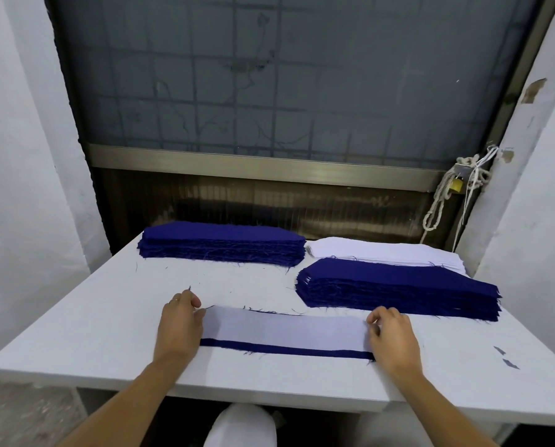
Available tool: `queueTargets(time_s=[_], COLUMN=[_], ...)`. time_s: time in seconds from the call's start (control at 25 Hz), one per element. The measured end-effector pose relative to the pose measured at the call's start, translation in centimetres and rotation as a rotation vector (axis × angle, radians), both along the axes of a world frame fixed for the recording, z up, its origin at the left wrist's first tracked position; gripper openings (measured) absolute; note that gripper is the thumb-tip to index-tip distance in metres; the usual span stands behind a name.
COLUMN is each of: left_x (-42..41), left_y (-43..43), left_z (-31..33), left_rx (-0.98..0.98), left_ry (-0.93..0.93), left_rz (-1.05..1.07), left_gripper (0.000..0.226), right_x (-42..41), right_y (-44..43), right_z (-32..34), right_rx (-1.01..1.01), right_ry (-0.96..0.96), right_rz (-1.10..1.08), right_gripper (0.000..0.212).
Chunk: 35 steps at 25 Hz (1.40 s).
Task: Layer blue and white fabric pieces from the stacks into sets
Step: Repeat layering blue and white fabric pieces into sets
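White table [108,333] under a frosted, gridded window was all I had on the feed, and the work sat at the 6 o'clock edge of it. One white piece [285,329] lay flat on one blue piece [285,347], set a little toward 12 o'clock, so only a thin blue strip showed along the near side.

The left hand [179,330] was at the 9 o'clock end of the white piece and the right hand [392,340] at its 3 o'clock end. Both had their fingers curled in and seemed to pinch the cloth's short edges. I read that as squaring up the top layer, not fetching a new one.

By my judgement this was the first set, or close to it, since I saw no pile of finished sets anywhere on the table. That set looked one alignment short of done.

Nearly everything was left to do. A thick near blue stack [398,291] sat at 3 o'clock, just beyond the right hand. A white stack [382,253] lay behind it at 1 o'clock, partly hidden. A far blue stack [221,243] sat at 11 o'clock, well apart from the hands. All three looked deep, with frayed threads hanging from the blue ones.

Two small blue scraps [505,358] lay at 4 o'clock. A knotted cord with a padlock [456,185] hung at 2 o'clock on the window frame.
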<state>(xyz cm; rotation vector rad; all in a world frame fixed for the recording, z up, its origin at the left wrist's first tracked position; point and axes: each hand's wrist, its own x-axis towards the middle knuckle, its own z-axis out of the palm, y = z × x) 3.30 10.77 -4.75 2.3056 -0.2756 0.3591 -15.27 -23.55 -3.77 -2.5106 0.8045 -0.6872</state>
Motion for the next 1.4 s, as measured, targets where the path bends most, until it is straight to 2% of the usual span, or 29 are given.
queueTargets(time_s=[0.24, 0.32, 0.44, 0.52, 0.64, 0.76, 0.88, 1.08, 1.2, 1.4], left_x=[-0.2, -0.3, 0.7, 1.6, 2.5, 2.8, 4.1, 7.1, 9.0, 11.9], left_y=[0.0, -0.2, -1.7, -3.9, -8.7, -14.3, -20.5, -29.7, -34.1, -38.1], left_z=[0.1, 0.7, 3.9, 6.5, 9.8, 11.8, 12.6, 12.2, 10.7, 7.8], left_rx=[0.234, 0.480, 0.946, 1.077, 0.971, 0.814, 0.619, 0.373, 0.361, 0.458], left_ry=[-0.026, -0.043, 0.026, 0.046, 0.028, -0.008, 0.003, 0.100, 0.104, 0.169], left_rz=[-0.002, -0.045, -0.127, -0.132, -0.146, -0.226, -0.293, -0.325, -0.319, -0.261], left_gripper=[0.038, 0.038, 0.028, 0.026, 0.026, 0.021, 0.014, 0.018, 0.022, 0.037], right_x=[0.4, 0.3, 0.3, 0.8, 2.3, 4.5, 7.8, 13.5, 16.6, 19.7], right_y=[-0.8, -1.2, -2.0, -3.2, -5.8, -8.6, -12.1, -16.4, -18.3, -20.2], right_z=[-0.2, 0.2, 1.6, 3.2, 5.8, 7.8, 8.9, 8.4, 6.9, 3.8], right_rx=[0.069, 0.014, -0.173, -0.246, -0.188, -0.095, -0.076, -0.087, -0.089, -0.082], right_ry=[-0.031, 0.015, 0.181, 0.201, 0.056, 0.000, 0.021, 0.122, 0.170, 0.198], right_rz=[0.072, 0.116, 0.197, 0.210, 0.165, 0.124, 0.099, 0.091, 0.113, 0.131], right_gripper=[0.033, 0.033, 0.022, 0.016, 0.012, 0.015, 0.015, 0.008, 0.010, 0.012])
